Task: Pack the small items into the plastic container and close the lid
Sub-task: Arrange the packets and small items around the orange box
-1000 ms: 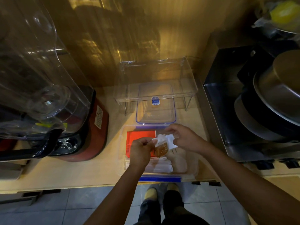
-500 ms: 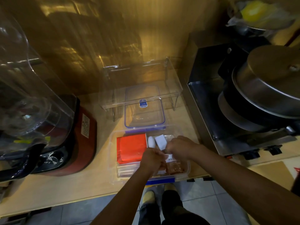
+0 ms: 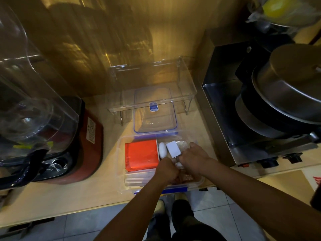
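Observation:
An open clear plastic container [image 3: 121, 153] with blue clips sits at the counter's front edge. In its left half lies an orange packet [image 3: 141, 157], with a white oval item [image 3: 162, 150] and a white square packet [image 3: 172, 149] beside it. The clear blue-rimmed lid [image 3: 155, 119] lies flat just behind the container. Inside the container's right half, my left hand [image 3: 167, 171] and my right hand [image 3: 194, 159] are curled together on a brown sachet [image 3: 186, 178]. The hands mostly cover it.
A blender with a red base [image 3: 86, 145] stands to the left. A clear acrylic stand [image 3: 151, 87] straddles the lid at the back. On the right, a steel stove [image 3: 225, 119] carries stacked pots [image 3: 286, 94]. The counter edge runs just below the container.
Both hands have come down from above the container into its right half, carrying the brown sachet with them. The camera has shifted slightly to the right.

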Action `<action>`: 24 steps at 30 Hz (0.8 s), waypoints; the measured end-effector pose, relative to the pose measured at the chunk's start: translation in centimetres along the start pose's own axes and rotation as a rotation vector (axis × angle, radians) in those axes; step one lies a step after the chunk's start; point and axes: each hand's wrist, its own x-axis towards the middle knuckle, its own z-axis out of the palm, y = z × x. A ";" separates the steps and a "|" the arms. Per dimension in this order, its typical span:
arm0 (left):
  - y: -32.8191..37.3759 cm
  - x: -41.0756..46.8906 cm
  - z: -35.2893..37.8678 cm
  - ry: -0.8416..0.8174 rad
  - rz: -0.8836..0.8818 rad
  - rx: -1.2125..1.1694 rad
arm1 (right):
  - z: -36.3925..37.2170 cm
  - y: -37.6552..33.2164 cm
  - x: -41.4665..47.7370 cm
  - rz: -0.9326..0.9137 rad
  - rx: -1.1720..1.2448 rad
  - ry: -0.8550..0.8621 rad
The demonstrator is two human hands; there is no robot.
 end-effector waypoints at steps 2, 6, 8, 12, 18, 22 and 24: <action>0.0 0.0 0.0 0.004 0.012 0.014 | -0.2 0.0 0.0 0.008 0.012 -0.019; 0.2 -0.3 -0.5 0.034 0.085 0.123 | -0.6 -0.3 0.2 0.080 0.028 0.032; 0.3 -0.7 -0.9 0.129 0.160 0.189 | -0.9 -0.7 0.5 0.160 0.152 0.130; 0.1 -0.8 -2.8 0.461 0.406 0.564 | -1.1 -1.2 1.1 0.331 0.460 0.231; -1.2 1.0 -3.9 0.501 0.406 0.851 | -1.0 -1.8 2.7 0.475 0.513 0.162; -0.9 1.2 -3.0 0.550 0.347 0.897 | -0.6 -2.2 3.4 0.512 0.497 0.073; -0.4 1.3 -2.4 0.620 0.299 0.902 | -0.7 -2.1 3.6 0.515 0.536 0.025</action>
